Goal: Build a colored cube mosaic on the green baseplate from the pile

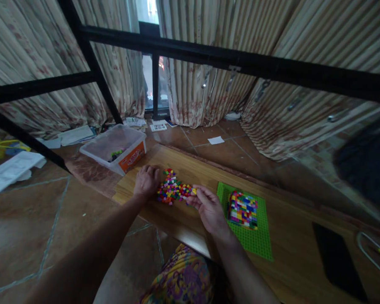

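Lying in a loose heap on the pale wooden counter [183, 169], the pile of small multicoloured plastic building bricks [172, 190] stretches roughly left to right between the person's two hands. The left hand [146, 181] rests palm-down at the pile's left edge, fingers curled and touching the bricks; whether it has closed on any cannot be told. The right hand [209, 207] sits at the pile's right end, and its grip is pinched together on a small yellow brick [194, 191], thumb and fingertips meeting around it. So the heap lies to the left of the right hand and just right of the left, both equally close. Further right, near but apart, a flat green studded baseplate [253, 240] carries a square multicoloured block of stacked bricks [243, 209]. Beyond the counter's far left corner stands a clear plastic storage tub with an orange label [114, 147] on the tiled floor [25, 211].
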### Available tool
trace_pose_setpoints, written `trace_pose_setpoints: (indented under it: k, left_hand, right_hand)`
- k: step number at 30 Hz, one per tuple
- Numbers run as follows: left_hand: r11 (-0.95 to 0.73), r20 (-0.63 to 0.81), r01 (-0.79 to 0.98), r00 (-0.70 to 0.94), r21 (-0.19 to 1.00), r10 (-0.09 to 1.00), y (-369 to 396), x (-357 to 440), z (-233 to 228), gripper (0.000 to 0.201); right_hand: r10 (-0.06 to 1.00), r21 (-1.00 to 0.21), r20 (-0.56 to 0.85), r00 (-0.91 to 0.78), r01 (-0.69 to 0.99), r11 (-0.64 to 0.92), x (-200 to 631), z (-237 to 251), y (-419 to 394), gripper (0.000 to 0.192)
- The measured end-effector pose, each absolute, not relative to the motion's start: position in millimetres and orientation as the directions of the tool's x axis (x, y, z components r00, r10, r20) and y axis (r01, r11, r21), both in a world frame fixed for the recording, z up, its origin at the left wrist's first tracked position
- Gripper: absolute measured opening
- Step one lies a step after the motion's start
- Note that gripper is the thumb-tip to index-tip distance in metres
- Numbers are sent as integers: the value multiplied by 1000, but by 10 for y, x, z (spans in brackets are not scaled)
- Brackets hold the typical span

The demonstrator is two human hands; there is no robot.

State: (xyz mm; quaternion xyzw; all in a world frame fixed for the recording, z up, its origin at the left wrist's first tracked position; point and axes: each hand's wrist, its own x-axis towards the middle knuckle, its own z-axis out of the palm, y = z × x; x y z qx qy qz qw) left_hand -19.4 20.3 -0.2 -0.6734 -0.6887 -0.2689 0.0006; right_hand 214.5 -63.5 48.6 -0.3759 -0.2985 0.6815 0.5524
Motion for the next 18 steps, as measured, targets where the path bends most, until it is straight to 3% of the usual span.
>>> trace_pose_setpoints:
  k: [6, 8, 12, 14, 18]
  left_hand:
    - [-35, 448, 721, -390, 692, 805, -137, -97, 178, 32]
    - [-76, 390, 579, -442, 812, 808, -471, 158, 311, 33]
    - [-70, 95, 172, -140, 983, 986, -1147, 833, 556, 33]
    - [14, -14, 33, 9, 999, 1000, -1331, 1087, 629, 30]
    - [91, -86, -69, 61, 993, 994, -1387, 1311, 658, 24]
  right_hand:
    - [983, -861, -181, 33, -488, -143, 2287, 516, -857, 36]
    - [981, -890, -163, 101, -445, -102, 2353, 533, -934, 36]
    - [980, -926, -147, 135, -367, -88, 2447, 574, -1109, 27]
    - [983, -935, -135, 125, -345, -85, 2467, 584, -1202, 23]
    - [978, -940, -136, 159, -333, -76, 2492, 541, -1360, 20]
